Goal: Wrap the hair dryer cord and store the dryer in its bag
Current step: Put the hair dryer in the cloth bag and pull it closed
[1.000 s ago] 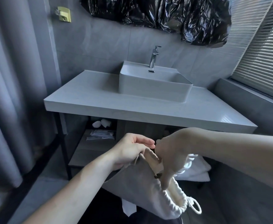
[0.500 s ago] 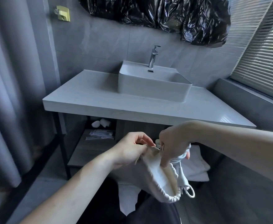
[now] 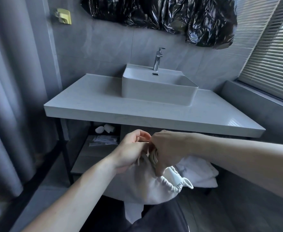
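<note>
Both hands are at the mouth of the bag (image 3: 142, 186), low in front of the surface (image 3: 154, 113). The left hand (image 3: 132, 152) grips a bunch of the white cloth at the top, fingers curled round it. The right hand (image 3: 166, 150) is right beside it, touching, its fingers curled down and pinching the gathered rim and what looks like the drawstring, though the cord is hard to make out between the fingers. The bag hangs below the hands, its puckered mouth facing right, a loop of string (image 3: 187, 183) sticking out at the edge. The dryer itself is hidden, so I cannot tell whether it sits inside. Behind the bag, folded white towels (image 3: 199, 173) lie on the shelf (image 3: 94, 154) under the surface. On top sits the square sink (image 3: 157, 92) with its chrome tap (image 3: 157, 59), and black plastic (image 3: 162, 15) covers the wall above.
</note>
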Demonstrator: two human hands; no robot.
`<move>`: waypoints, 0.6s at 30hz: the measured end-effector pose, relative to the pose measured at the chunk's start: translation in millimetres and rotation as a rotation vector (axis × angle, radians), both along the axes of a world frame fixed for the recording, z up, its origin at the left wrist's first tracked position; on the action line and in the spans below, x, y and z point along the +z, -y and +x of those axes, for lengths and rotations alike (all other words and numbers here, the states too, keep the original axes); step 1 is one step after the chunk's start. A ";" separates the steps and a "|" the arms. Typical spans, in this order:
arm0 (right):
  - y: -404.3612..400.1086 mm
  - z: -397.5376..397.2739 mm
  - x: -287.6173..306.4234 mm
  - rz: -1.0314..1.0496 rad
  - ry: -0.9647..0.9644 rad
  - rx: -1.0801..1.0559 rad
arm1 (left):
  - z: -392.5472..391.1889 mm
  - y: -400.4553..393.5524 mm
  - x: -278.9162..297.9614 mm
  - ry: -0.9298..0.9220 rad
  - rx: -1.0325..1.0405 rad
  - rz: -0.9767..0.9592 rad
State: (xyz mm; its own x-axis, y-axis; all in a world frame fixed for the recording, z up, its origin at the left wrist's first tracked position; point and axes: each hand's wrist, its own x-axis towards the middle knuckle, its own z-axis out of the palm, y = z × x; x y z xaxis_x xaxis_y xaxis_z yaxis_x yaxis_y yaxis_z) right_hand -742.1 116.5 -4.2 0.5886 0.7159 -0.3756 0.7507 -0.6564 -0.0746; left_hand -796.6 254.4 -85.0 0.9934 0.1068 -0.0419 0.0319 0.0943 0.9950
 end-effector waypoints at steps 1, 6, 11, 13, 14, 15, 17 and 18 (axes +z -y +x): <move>-1.0 3.6 -2.3 0.001 -0.037 -0.014 | -0.1 -1.4 -1.3 0.002 -0.003 -0.008; -0.5 18.8 -13.8 -0.016 -0.122 -0.066 | -7.8 -0.9 0.0 0.003 -0.033 -0.085; 0.9 25.4 -18.0 0.154 -0.223 -0.169 | -8.7 -1.1 2.4 0.013 0.014 -0.120; 0.9 24.6 -25.3 0.189 -0.206 -0.172 | -7.9 -2.8 2.2 0.005 0.010 -0.133; 0.7 22.8 -31.8 0.195 -0.172 -0.164 | -7.9 -3.3 2.4 0.005 0.007 -0.138; 0.9 20.4 -38.6 0.202 -0.138 -0.160 | -8.7 -3.3 3.7 0.012 0.007 -0.133; 3.3 16.7 -48.8 0.227 -0.118 -0.177 | -11.2 -2.5 6.2 0.032 0.012 -0.097; 6.2 16.4 -50.3 0.239 -0.126 -0.190 | -12.9 -2.4 7.4 0.034 0.023 -0.075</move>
State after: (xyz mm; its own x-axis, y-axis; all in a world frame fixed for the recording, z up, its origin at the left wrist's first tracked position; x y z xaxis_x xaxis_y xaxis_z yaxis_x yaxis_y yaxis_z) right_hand -725.7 110.3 -54.5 0.6798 0.6742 -0.2885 0.5913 -0.7366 -0.3281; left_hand -809.5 256.8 -77.6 0.9918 0.1270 -0.0165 -0.0052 0.1690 0.9856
